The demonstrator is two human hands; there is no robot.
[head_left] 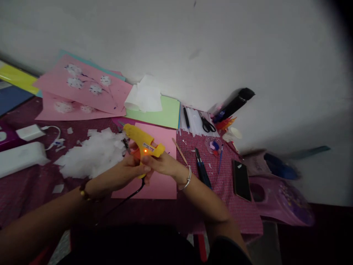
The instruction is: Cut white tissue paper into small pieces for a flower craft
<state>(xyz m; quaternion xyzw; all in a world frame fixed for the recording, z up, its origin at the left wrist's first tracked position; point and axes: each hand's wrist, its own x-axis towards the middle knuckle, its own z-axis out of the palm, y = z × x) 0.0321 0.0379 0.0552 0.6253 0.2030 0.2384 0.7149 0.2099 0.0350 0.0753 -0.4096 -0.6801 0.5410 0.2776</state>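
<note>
A yellow hot glue gun (140, 137) with a glowing orange light is held up in front of me, its nozzle pointing to the upper left. My left hand (130, 168) is closed about its handle from the left side, near the trigger. From the right, my right hand (156, 163) is wrapped round the same handle. A dark cord (132, 195) runs down from the handle's base. Beneath the hands lies a sheet of pink paper (162, 186). Left of the glue gun is a heap of white fluffy cotton (92, 155).
Pink sheets with cotton flowers (96, 75) lie at the back left near green paper (165, 112). To the right are a craft knife (202, 169), black scissors (207, 124), a paintbrush (220, 159) and a phone (241, 180). A white power strip (23, 162) lies left.
</note>
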